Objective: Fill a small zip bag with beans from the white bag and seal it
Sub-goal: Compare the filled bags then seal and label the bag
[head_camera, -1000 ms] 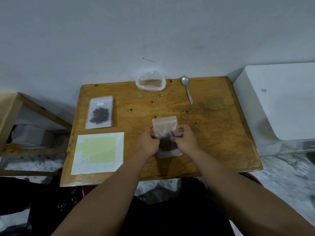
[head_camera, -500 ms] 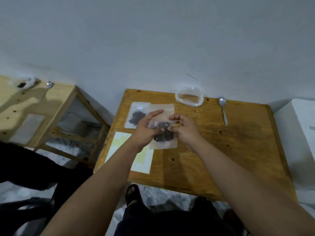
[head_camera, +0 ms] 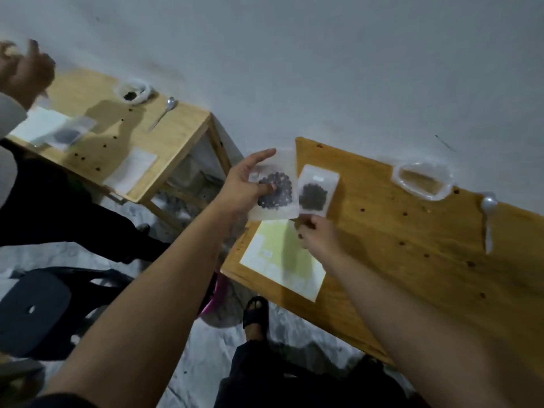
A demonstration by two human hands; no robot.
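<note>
My left hand [head_camera: 244, 189] holds up a small clear zip bag of dark beans [head_camera: 275, 191] just off the left edge of the wooden table [head_camera: 412, 245], thumb on its front and fingers behind. A second small zip bag with beans [head_camera: 316, 191] is right beside it, over the table's far left corner. My right hand [head_camera: 316, 235] is just below that bag with fingers curled at its lower edge; whether it grips it is unclear. The white bag [head_camera: 424, 181] lies open near the wall.
A spoon [head_camera: 488, 219] lies at the table's right. A pale yellow sheet [head_camera: 282, 257] lies at the table's near left edge. Another person's hand [head_camera: 26, 69] works at a second table [head_camera: 164, 125] to the left. A dark stool [head_camera: 35, 307] stands on the floor.
The view has swung left. My right hand let go of the filled bag and dropped lower; my left hand alone now holds the bag, carried left beside the other bag.
</note>
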